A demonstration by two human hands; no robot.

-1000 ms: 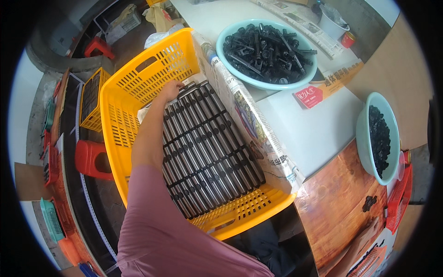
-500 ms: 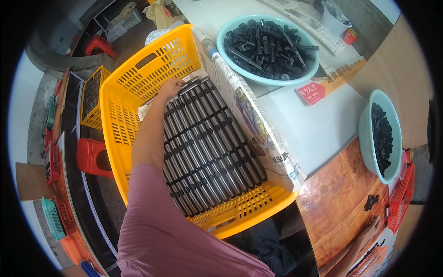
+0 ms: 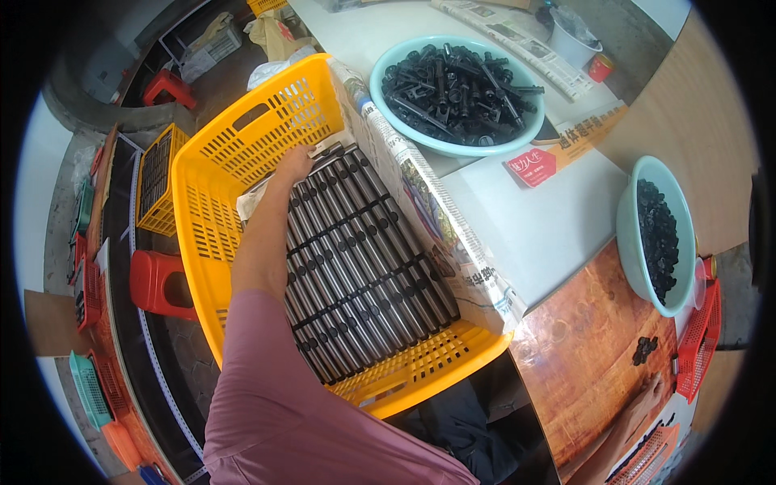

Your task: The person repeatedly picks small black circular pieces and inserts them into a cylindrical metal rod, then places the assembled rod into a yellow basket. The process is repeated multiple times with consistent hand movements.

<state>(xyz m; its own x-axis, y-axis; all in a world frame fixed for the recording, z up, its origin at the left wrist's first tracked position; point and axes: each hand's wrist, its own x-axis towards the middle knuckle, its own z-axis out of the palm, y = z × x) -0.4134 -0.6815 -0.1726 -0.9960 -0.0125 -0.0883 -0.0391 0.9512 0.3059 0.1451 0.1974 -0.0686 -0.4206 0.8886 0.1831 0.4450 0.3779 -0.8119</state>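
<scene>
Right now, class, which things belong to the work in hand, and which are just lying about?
In use:
left hand
yellow basket
dark rods

Lying about:
bowl of black parts
second bowl
red stool
newspaper

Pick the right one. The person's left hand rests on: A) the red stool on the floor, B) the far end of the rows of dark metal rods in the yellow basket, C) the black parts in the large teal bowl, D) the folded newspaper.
B: the left hand lies on the far end of the dark metal rods stacked in the yellow basket, apart from the large teal bowl.
</scene>
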